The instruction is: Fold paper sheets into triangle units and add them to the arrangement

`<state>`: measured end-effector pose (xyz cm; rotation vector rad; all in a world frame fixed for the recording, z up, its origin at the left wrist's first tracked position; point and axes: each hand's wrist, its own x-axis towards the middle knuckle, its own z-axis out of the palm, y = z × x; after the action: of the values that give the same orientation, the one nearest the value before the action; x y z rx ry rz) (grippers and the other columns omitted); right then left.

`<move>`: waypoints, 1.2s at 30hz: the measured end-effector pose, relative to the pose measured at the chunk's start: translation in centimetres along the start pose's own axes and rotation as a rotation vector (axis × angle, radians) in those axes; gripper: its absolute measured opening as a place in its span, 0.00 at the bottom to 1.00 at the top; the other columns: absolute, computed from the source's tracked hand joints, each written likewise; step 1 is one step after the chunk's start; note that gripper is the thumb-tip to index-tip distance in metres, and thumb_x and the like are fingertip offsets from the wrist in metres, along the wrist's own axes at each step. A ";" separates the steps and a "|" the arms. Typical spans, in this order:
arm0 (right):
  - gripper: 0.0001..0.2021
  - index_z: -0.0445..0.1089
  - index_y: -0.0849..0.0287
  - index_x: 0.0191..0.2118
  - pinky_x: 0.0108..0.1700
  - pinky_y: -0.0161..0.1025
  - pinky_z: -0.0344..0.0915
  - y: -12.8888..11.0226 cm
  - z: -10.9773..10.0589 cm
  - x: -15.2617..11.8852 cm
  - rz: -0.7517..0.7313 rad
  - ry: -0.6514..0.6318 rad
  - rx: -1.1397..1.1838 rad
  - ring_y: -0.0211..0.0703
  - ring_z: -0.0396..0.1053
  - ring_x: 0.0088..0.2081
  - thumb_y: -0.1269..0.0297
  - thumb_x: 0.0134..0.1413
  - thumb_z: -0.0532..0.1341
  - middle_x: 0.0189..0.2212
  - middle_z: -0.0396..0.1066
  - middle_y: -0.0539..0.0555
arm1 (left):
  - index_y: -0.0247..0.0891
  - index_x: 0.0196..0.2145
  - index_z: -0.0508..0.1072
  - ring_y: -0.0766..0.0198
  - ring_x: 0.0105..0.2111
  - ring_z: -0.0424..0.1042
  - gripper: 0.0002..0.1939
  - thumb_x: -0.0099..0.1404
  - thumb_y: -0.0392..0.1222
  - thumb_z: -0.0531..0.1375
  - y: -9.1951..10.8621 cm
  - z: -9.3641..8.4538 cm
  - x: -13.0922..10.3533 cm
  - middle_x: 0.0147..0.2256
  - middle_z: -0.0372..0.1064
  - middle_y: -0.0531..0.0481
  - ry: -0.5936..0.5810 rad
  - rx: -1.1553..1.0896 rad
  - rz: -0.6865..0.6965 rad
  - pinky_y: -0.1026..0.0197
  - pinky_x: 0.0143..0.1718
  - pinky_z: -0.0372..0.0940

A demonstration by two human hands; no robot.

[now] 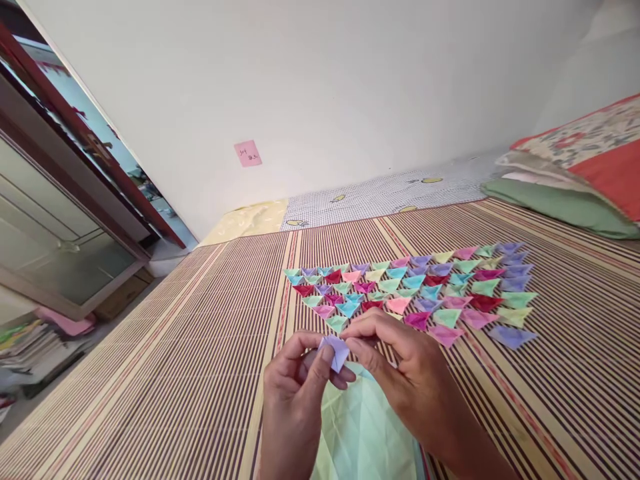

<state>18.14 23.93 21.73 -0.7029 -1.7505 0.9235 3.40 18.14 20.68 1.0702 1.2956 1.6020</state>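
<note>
The left hand (pixel 295 393) pinches a lavender folded paper (pixel 337 351) above a pale green sheet (pixel 357 430); the right hand (pixel 417 367) has thumb and forefinger at its edge, grip unclear. Uneven pressure could skew its creases; a dropped wrist could disturb the nearby rows of folded pieces (pixel 414 281).

I see lilac paper (pixel 338 351), a dark-and-tan striped mat (pixel 175 333), red floral bedding (pixel 595 143), a pink note (pixel 248 153), a white wall (pixel 350 80).

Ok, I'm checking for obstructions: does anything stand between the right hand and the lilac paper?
Nothing visible does: the right hand has its fingertips at the upper right edge of the lilac paper, which the left hand pinches.
</note>
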 end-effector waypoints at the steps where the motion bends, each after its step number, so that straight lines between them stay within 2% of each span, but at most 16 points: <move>1: 0.09 0.75 0.55 0.37 0.38 0.36 0.68 0.0 0.0 0.0 -0.018 0.004 -0.006 0.39 0.73 0.36 0.67 0.69 0.59 0.33 0.75 0.49 | 0.39 0.35 0.79 0.67 0.26 0.74 0.08 0.69 0.46 0.66 0.0 0.1 0.0 0.27 0.76 0.52 -0.002 0.034 0.008 0.68 0.30 0.70; 5: 0.08 0.76 0.55 0.39 0.41 0.36 0.69 -0.2 0.3 0.0 -0.087 0.014 -0.022 0.39 0.74 0.39 0.69 0.69 0.59 0.35 0.75 0.49 | 0.39 0.33 0.78 0.67 0.26 0.71 0.09 0.69 0.46 0.66 0.0 0.7 -0.1 0.28 0.72 0.52 -0.001 0.130 0.062 0.68 0.28 0.69; 10: 0.09 0.73 0.56 0.35 0.37 0.34 0.67 -0.3 0.9 -0.1 -0.088 0.047 -0.035 0.37 0.72 0.35 0.72 0.68 0.58 0.32 0.73 0.48 | 0.38 0.32 0.77 0.67 0.25 0.72 0.09 0.67 0.45 0.67 0.1 1.0 -0.1 0.30 0.73 0.52 0.018 0.132 0.062 0.66 0.27 0.70; 16: 0.11 0.70 0.57 0.32 0.35 0.33 0.66 -0.2 1.4 -0.1 -0.121 0.136 -0.075 0.36 0.71 0.32 0.72 0.69 0.57 0.29 0.71 0.48 | 0.37 0.34 0.78 0.71 0.20 0.71 0.08 0.67 0.45 0.68 0.2 1.3 -0.1 0.21 0.72 0.55 0.001 0.005 -0.013 0.73 0.22 0.62; 20: 0.11 0.70 0.57 0.32 0.35 0.33 0.67 -0.1 1.5 -0.2 -0.132 0.176 -0.099 0.36 0.71 0.32 0.72 0.68 0.58 0.29 0.72 0.48 | 0.37 0.33 0.77 0.68 0.23 0.75 0.09 0.66 0.45 0.69 0.2 1.6 -0.1 0.23 0.74 0.53 0.004 -0.080 -0.030 0.71 0.23 0.64; 27: 0.11 0.71 0.56 0.32 0.32 0.32 0.67 0.1 1.6 -0.4 -0.086 0.202 -0.079 0.36 0.71 0.30 0.69 0.69 0.58 0.29 0.71 0.48 | 0.37 0.33 0.76 0.68 0.24 0.77 0.09 0.68 0.43 0.68 0.3 1.8 -0.2 0.25 0.74 0.53 0.030 -0.081 -0.026 0.71 0.23 0.64; 36: 0.09 0.70 0.55 0.35 0.37 0.36 0.68 0.7 1.2 -0.6 -0.060 0.215 -0.006 0.38 0.71 0.34 0.68 0.70 0.58 0.32 0.72 0.48 | 0.37 0.34 0.74 0.67 0.25 0.79 0.08 0.68 0.42 0.67 0.0 1.9 0.0 0.25 0.77 0.52 0.045 -0.178 -0.009 0.71 0.24 0.67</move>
<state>17.25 23.47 20.58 -0.7226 -1.5757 0.7726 5.22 18.73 20.92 0.9227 1.1610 1.7085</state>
